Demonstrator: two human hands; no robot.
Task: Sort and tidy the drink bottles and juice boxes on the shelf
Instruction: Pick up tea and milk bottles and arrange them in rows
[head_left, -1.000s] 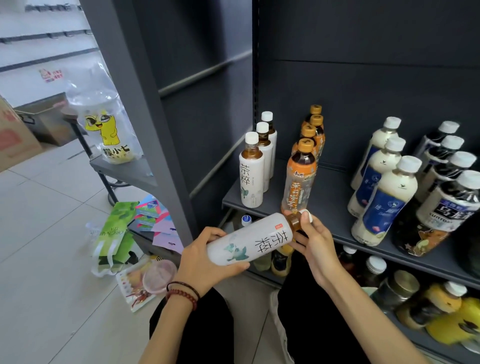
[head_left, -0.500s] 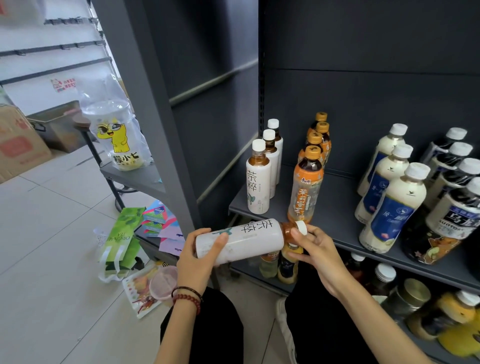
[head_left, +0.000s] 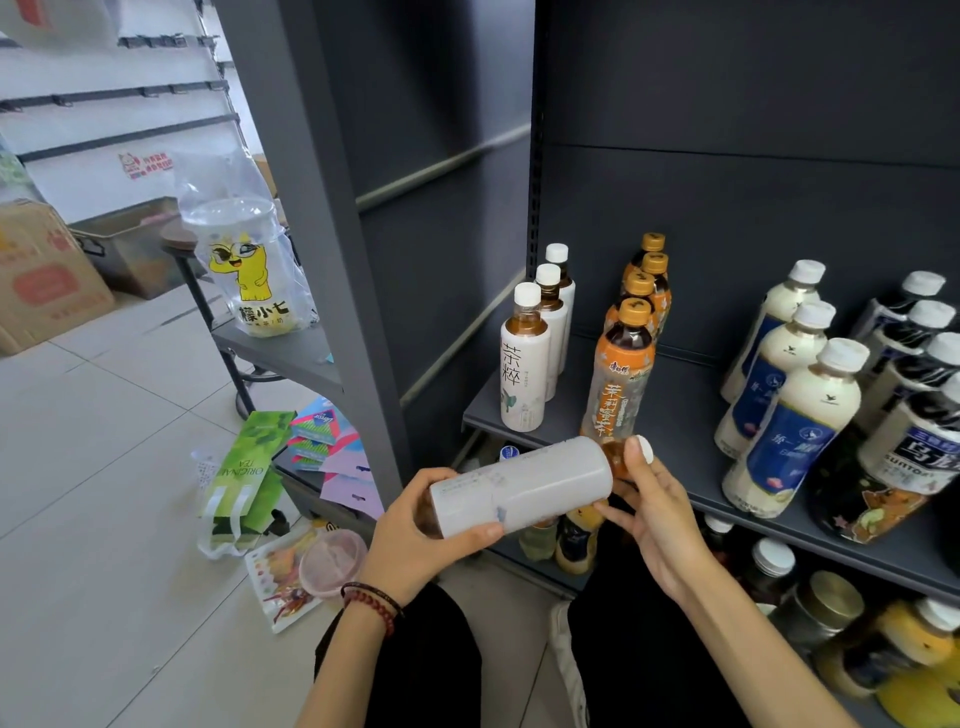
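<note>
Both hands grip my white tea bottle (head_left: 524, 486) sideways: left hand (head_left: 415, 540) wraps its base, right hand (head_left: 655, 512) pinches the cap end.

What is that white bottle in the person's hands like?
The white bottle lies sideways, cap pointing right, just in front of the shelf. A white sleeve, plastic by the look, wraps its body, small grey print facing up. Brown drink shows at the neck and base. Its white cap is on. The left hand grips the base end; the right hand holds the neck by the cap.
</note>
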